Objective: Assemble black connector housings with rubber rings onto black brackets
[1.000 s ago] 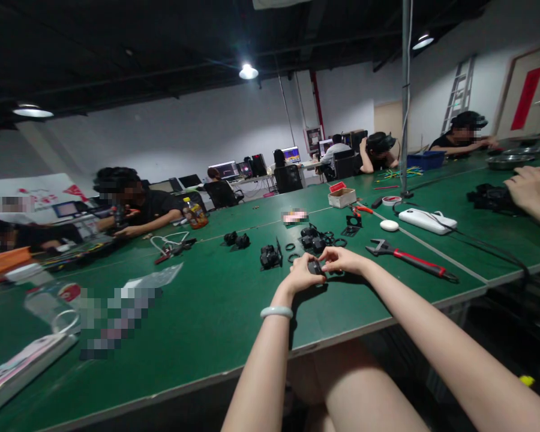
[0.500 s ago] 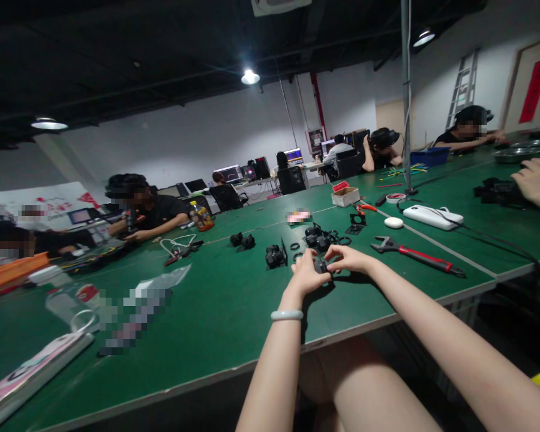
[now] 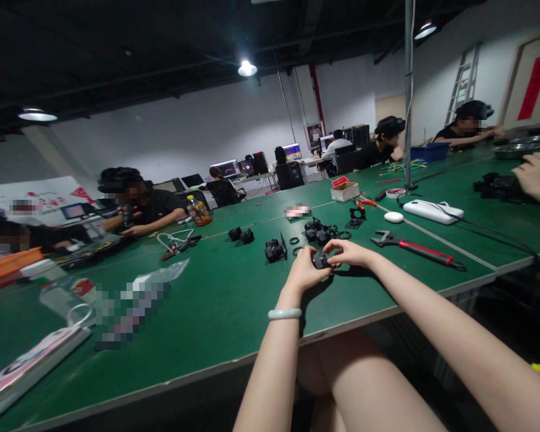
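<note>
Turned further into view since earlier, the black part (image 3: 320, 260) is held by fingers of the left hand (image 3: 304, 272) and right hand (image 3: 350, 253), presumably for steadiness (bench (image 3: 216, 312) just below).

Left hand (image 3: 302, 271) grips a small black part (image 3: 320, 260) over the green surface (image 3: 234, 300); right hand (image 3: 350, 253) meets it from the right side – exact finger closure cannot be determined. Just beyond lies a cluster of black assemblies (image 3: 314, 230). An adjustable wrench (image 3: 425, 252) rests to the right – near a white oval object (image 3: 393, 217) and a white device (image 3: 433, 212) with a dark cable alongside.
</note>
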